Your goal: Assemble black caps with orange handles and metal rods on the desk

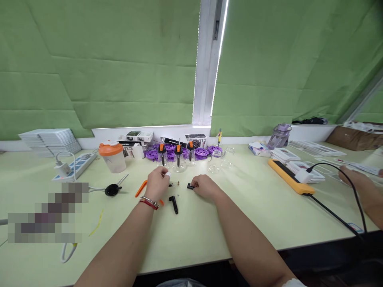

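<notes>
My right hand is closed in a pinch on a small black plastic part just above the table. My left hand, with bracelets at the wrist, has its fingers curled; a small white piece shows at the fingertips, but I cannot tell whether it is held or worn. Orange-handled pliers lie beneath this hand, which hides their middle. Between my hands is a tiny brass-coloured piece. Nearer to me lies a black angled plastic part.
Glass vessels with black-and-orange tops and purple plastic pieces stand behind my hands. Left are an orange-lidded cup and black funnel-like tool. A yellow-black power strip and another person's hand are right.
</notes>
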